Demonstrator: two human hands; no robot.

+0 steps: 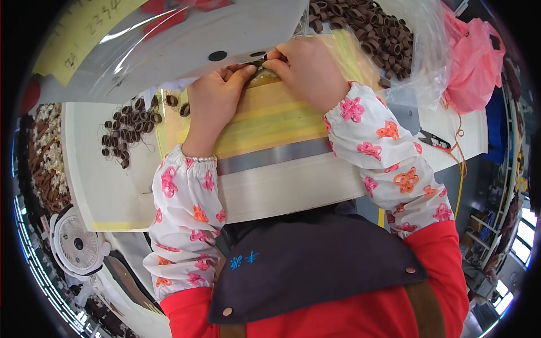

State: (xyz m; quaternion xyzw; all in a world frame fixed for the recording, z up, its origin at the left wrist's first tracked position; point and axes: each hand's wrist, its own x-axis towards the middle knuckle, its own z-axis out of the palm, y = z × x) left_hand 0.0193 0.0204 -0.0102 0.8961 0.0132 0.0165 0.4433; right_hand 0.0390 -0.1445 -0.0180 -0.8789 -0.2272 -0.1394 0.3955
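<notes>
Both hands work close together beneath the grey sewing machine head [186,53]. My left hand [217,98] is closed, its thumb and fingertips pinched at the machine's needle area. From the right, my right hand [310,70] pinches at the same spot, thumb against forefinger. A small dark bit shows between the fingertips; the fingers and the machine hide most of it, so I cannot make out its kind. Left of my left hand lie several brown loops [132,127] with loose threads. Beyond my right hand is a heap of brown loops [383,39] on clear plastic.
Yellow tape strips [270,127] and a metal strip [276,159] cross the pale table [293,188]. Black thread snips [434,139] lie at the right edge, below a pink plastic bag [473,62]. A white fan [76,242] stands at the lower left.
</notes>
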